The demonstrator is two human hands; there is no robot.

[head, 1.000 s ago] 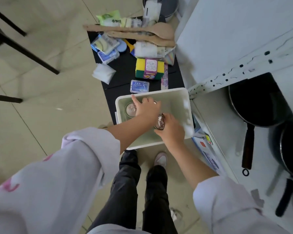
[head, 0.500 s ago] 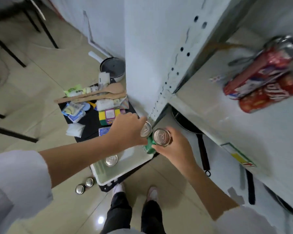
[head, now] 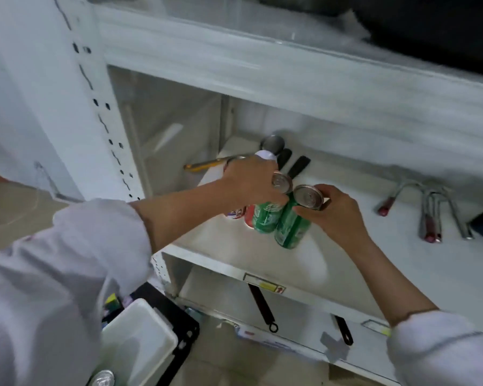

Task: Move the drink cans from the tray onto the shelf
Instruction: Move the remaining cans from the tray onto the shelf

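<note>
Both my hands are over the white shelf (head: 262,254). My left hand (head: 251,182) grips a green drink can (head: 267,217) from above, fingers around its top. My right hand (head: 332,210) holds a second green can (head: 290,227) by its rim, just to the right and touching the first. Both cans tilt slightly over the shelf surface. Behind my left hand stand a red can (head: 249,217) and a white can (head: 236,213), partly hidden. The white tray (head: 140,338) sits low at the bottom left, and one silver can top (head: 102,378) shows beside it.
Black-handled utensils (head: 299,165) and a yellow-handled tool (head: 207,164) lie at the shelf's back. Metal tongs (head: 430,213) lie to the right. Pan handles (head: 262,307) hang on the shelf below. A perforated white upright (head: 106,129) frames the left side.
My view swung up from the tray to the shelf. Both hands carried the green cans from above the tray to the middle shelf, beside the red and white cans.
</note>
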